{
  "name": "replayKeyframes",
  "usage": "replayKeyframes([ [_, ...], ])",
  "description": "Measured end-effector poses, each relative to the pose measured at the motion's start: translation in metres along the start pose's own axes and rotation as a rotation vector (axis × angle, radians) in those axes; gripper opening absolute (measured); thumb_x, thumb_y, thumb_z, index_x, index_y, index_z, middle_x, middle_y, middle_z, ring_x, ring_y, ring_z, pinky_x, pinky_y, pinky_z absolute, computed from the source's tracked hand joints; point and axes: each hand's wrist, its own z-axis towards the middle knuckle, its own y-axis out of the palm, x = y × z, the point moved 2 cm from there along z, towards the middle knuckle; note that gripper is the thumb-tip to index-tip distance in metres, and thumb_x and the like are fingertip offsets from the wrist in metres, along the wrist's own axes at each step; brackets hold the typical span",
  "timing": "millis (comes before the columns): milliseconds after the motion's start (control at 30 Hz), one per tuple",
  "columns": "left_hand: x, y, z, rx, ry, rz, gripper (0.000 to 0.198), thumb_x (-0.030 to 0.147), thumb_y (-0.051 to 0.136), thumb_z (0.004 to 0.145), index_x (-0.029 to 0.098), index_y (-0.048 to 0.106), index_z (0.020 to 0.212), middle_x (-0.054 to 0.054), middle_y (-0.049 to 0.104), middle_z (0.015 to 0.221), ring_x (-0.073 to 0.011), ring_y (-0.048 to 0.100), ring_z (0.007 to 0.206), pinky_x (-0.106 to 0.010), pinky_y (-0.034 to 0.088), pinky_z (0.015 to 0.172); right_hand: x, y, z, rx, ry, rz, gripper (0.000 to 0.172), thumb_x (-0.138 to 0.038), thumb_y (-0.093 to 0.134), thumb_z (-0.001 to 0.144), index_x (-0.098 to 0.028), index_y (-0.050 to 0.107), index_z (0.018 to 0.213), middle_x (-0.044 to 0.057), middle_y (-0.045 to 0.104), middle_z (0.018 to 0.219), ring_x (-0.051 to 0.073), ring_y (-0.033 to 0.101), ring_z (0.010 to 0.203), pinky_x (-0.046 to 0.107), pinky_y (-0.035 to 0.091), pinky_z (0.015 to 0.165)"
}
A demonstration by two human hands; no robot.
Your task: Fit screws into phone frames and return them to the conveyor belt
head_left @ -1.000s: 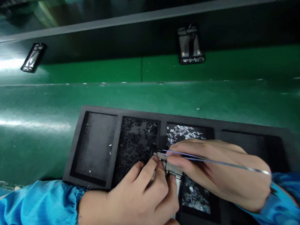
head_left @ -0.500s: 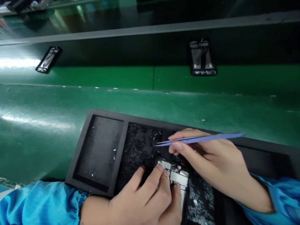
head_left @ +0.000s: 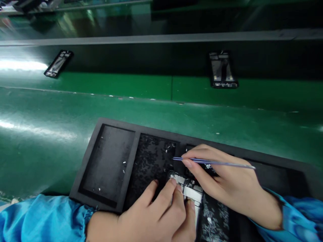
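My left hand (head_left: pixel 161 208) rests over an opened phone (head_left: pixel 193 191) and grips it, fingertips near its top end. The phone's inner boards and silver shields show between and beside the fingers; the rest lies under the hand. My right hand (head_left: pixel 222 178) pinches a pair of purple-blue tweezers (head_left: pixel 202 161) between thumb and fingers. The tweezers point left, their tips close together above the tray compartment that holds small black parts (head_left: pixel 151 151). A few tiny silver bits (head_left: pixel 170 147) lie near those tips.
The black compartment tray (head_left: pixel 137 134) lies on a green work surface (head_left: pixel 50 107). Its left compartment (head_left: pixel 108 164) has several tiny bits. Small clear or silvery pieces (head_left: pixel 214 215) lie right of the phone. Two more opened phones (head_left: pixel 58 64) stand apart along the far strip.
The tweezers have tilted flatter and their tips have drawn closer together and shifted slightly right. My left hand stays on the phone. The view has shifted a little.
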Motion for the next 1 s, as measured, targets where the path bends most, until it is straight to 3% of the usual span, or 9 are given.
replayKeyframes([
  [233, 0.003, 0.007, 0.005, 0.116, -0.034, -0.007, 0.020, 0.022, 0.060, 0.095, 0.017, 0.070, 0.111, -0.011, 0.070, 0.111, -0.0295, 0.062, 0.117, -0.040, 0.054, 0.091, 0.001, 0.002, 0.001, -0.013, -0.012, 0.055, 0.009, -0.012, 0.055, 0.100, -0.020, 0.059, 0.100, 0.002, 0.071, 0.088, 0.014, 0.068, 0.078, 0.024, 0.055, 0.068],
  [367, -0.009, -0.012, 0.014, 0.154, -0.100, -0.264, 0.010, 0.018, 0.059, 0.094, 0.015, 0.067, 0.099, -0.010, 0.068, 0.099, -0.0250, 0.064, 0.105, -0.036, 0.056, 0.092, 0.006, -0.006, 0.001, -0.044, 0.078, 0.235, 0.012, -0.018, 0.050, 0.104, -0.022, 0.062, 0.103, 0.002, 0.070, 0.090, 0.013, 0.069, 0.079, 0.024, 0.055, 0.068],
  [467, -0.033, -0.037, 0.031, -0.026, -0.292, -0.634, 0.009, 0.014, 0.054, 0.092, 0.016, 0.060, 0.087, -0.005, 0.062, 0.085, -0.0156, 0.063, 0.080, -0.025, 0.057, 0.074, 0.007, -0.015, -0.002, -0.129, 0.196, 0.373, 0.020, -0.028, 0.045, 0.106, -0.023, 0.064, 0.104, 0.005, 0.070, 0.097, 0.016, 0.069, 0.085, 0.028, 0.057, 0.072],
  [567, -0.058, -0.049, 0.050, -0.311, -0.579, -0.759, 0.013, 0.015, 0.051, 0.094, 0.018, 0.060, 0.084, -0.002, 0.063, 0.083, -0.0113, 0.061, 0.069, -0.020, 0.051, 0.062, 0.004, -0.020, -0.006, -0.199, 0.243, 0.411, 0.025, -0.035, 0.044, 0.106, -0.024, 0.066, 0.104, 0.006, 0.070, 0.096, 0.019, 0.068, 0.085, 0.033, 0.056, 0.075],
  [733, -0.077, -0.026, 0.059, -0.636, -0.877, -0.949, 0.019, 0.029, 0.047, 0.100, 0.019, 0.062, 0.107, 0.003, 0.065, 0.068, -0.0075, 0.046, 0.038, -0.017, 0.037, 0.035, 0.000, -0.020, -0.006, -0.265, 0.269, 0.390, 0.027, -0.041, 0.043, 0.105, -0.024, 0.064, 0.099, 0.004, 0.069, 0.094, 0.020, 0.065, 0.081, 0.034, 0.053, 0.073],
  [833, -0.075, -0.008, 0.053, -0.700, -0.920, -1.098, 0.020, 0.030, 0.048, 0.098, 0.019, 0.061, 0.108, 0.004, 0.065, 0.066, -0.0078, 0.048, 0.035, -0.016, 0.034, 0.029, -0.002, -0.020, -0.005, -0.315, 0.270, 0.384, 0.030, -0.042, 0.038, 0.106, -0.024, 0.061, 0.099, 0.004, 0.067, 0.097, 0.019, 0.062, 0.084, 0.035, 0.050, 0.077],
  [1000, -0.075, 0.010, 0.051, -0.618, -1.015, -1.358, 0.013, 0.020, 0.055, 0.083, 0.017, 0.058, 0.096, 0.003, 0.061, 0.073, -0.0148, 0.068, 0.051, -0.016, 0.040, 0.026, -0.003, -0.020, -0.004, -0.317, 0.247, 0.362, 0.030, -0.040, 0.037, 0.106, -0.023, 0.060, 0.097, 0.004, 0.066, 0.098, 0.019, 0.061, 0.084, 0.035, 0.048, 0.077],
])
